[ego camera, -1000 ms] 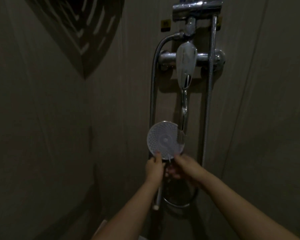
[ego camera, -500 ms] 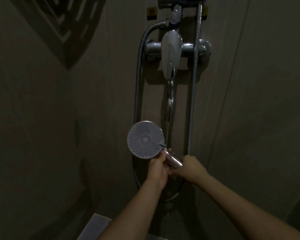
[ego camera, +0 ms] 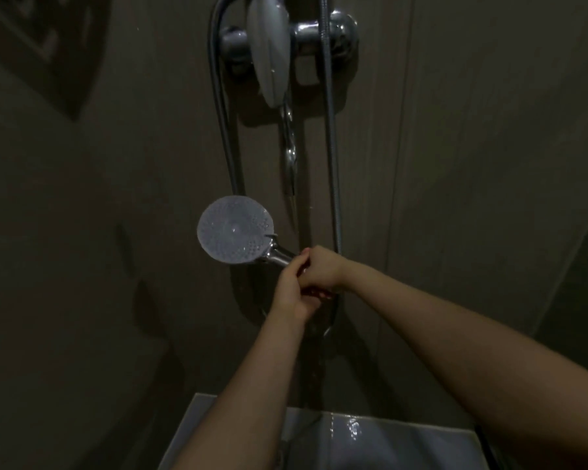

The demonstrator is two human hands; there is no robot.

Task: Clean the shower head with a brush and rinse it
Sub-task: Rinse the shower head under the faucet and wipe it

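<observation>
dim tiled shower wall behind. shower head face toward viewer; left hand and right hand both curled round handle. brush unseen; steady handle, keep face outward.

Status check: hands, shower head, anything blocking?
Left hand and right hand both grip the shower head handle. Spray face toward camera. No brush visible. Hose hangs behind, not obstructing.
</observation>
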